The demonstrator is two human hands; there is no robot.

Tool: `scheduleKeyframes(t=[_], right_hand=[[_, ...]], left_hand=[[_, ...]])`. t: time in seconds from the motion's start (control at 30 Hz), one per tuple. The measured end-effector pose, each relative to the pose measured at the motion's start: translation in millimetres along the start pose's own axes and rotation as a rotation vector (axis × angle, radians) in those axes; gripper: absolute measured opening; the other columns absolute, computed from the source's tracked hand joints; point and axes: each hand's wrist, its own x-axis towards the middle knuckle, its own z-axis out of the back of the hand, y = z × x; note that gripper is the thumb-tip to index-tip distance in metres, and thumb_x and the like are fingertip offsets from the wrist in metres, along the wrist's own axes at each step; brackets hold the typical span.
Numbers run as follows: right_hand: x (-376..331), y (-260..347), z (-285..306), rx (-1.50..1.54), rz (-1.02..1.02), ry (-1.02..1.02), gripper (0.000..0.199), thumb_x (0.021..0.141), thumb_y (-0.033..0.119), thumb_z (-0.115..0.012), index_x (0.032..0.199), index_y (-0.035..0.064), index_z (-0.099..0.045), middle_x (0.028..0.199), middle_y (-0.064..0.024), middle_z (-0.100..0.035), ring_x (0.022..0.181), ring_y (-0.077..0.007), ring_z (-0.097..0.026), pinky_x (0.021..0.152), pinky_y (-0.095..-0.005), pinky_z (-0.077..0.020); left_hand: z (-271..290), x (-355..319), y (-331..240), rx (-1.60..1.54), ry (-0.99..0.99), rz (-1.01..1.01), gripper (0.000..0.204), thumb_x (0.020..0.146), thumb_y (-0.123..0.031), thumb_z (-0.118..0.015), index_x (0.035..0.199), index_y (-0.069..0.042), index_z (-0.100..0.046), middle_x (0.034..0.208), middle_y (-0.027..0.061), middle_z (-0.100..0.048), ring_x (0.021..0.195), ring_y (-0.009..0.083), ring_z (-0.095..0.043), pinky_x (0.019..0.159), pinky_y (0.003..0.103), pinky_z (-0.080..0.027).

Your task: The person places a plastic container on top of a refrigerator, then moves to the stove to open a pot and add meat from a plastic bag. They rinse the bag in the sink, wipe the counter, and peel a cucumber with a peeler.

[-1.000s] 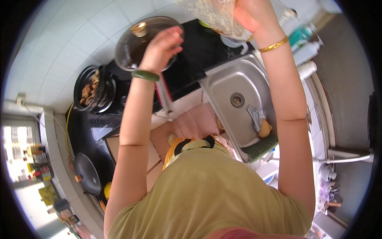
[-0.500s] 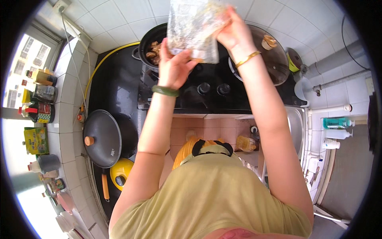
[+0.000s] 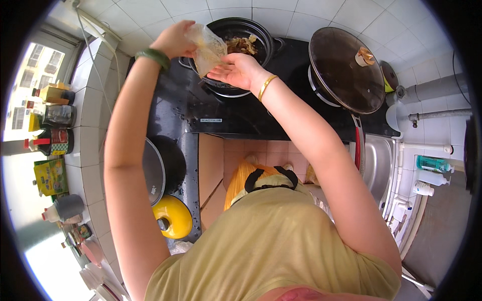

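1. Nearest, the person's olive-green shirt [image 3: 281, 241] fills the lower middle, with both bare forearms stretched forward over the cooking area.
2. On the left stretch of the black surface [image 3: 170, 105], a yellow lid [image 3: 178, 215] with a dark knob lies just beside a dark round pan [image 3: 170, 163], which the left forearm partly covers.
3. The right hand [image 3: 241, 70], with a gold bangle [image 3: 267, 86] at its wrist, has its palm turned up and its fingers nearly straight against the lower right edge of a plastic bag [image 3: 208, 47]; whether they actually grip it, I cannot tell.
4. The left hand [image 3: 176, 40], below a green bangle [image 3: 155, 56], is closed on the bag's left edge. The bag is see-through and cloudy, and hangs tilted between the two hands over the left part of a black pot [image 3: 236, 22].
5. The pot stands on the stovetop [image 3: 246, 113], and brown food pieces [image 3: 243, 46] lie inside it.
6. To its right, well apart, a wide glass lid [image 3: 341, 70] covers a pan with a red-sided handle [image 3: 358, 145].
7. Farther right are a steel sink [image 3: 376, 165] and a teal bottle [image 3: 433, 163].
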Motion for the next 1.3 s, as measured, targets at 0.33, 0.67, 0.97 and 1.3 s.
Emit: scheduleKeyframes(t=[0.33, 0.67, 0.97, 1.3], right_hand=[[-7, 84, -21, -1.74, 1.09, 0.013, 0.051, 0.076, 0.02, -0.08, 0.12, 0.0021, -0.061, 0.114, -0.0198, -0.066, 0.1, -0.0288, -0.067, 0.081, -0.0353, -0.0559], [-31, 119, -76, -1.768, 0.908, -0.113, 0.039, 0.077, 0.039, -0.077, 0.073, 0.0017, -0.067, 0.066, -0.0142, -0.065, 0.059, -0.0257, -0.062, 0.059, -0.0371, -0.0481], [-22, 117, -52, -1.62, 1.233, -0.151, 0.035, 0.073, 0.029, -0.085, 0.069, 0.0038, -0.06, 0.068, -0.0104, -0.066, 0.061, -0.0216, -0.061, 0.059, -0.0342, -0.048], [-29, 92, -45, -1.631, 1.474, 0.14, 0.054, 0.07, 0.022, -0.086, 0.115, 0.0023, -0.062, 0.104, -0.0186, -0.065, 0.096, -0.0293, -0.065, 0.081, -0.0369, -0.0539]], left_hand=[[9, 13, -115, 1.028, 0.053, -0.305, 0.074, 0.075, -0.007, -0.07, 0.143, -0.005, -0.04, 0.117, 0.0235, -0.064, 0.111, 0.0356, -0.061, 0.09, 0.043, -0.05], [29, 5, -77, 0.635, -0.281, -0.643, 0.046, 0.087, -0.007, -0.066, 0.131, -0.002, -0.052, 0.11, 0.0192, -0.066, 0.101, 0.0288, -0.064, 0.085, 0.039, -0.052], [7, 28, 6, 0.277, -0.345, -0.291, 0.041, 0.083, -0.041, -0.075, 0.095, -0.002, -0.074, 0.084, 0.0098, -0.073, 0.079, 0.02, -0.068, 0.074, 0.035, -0.051], [-2, 35, 6, 0.165, -0.378, -0.436, 0.023, 0.089, -0.023, -0.072, 0.104, -0.005, -0.073, 0.085, 0.0081, -0.074, 0.078, 0.0158, -0.069, 0.073, 0.028, -0.054]])
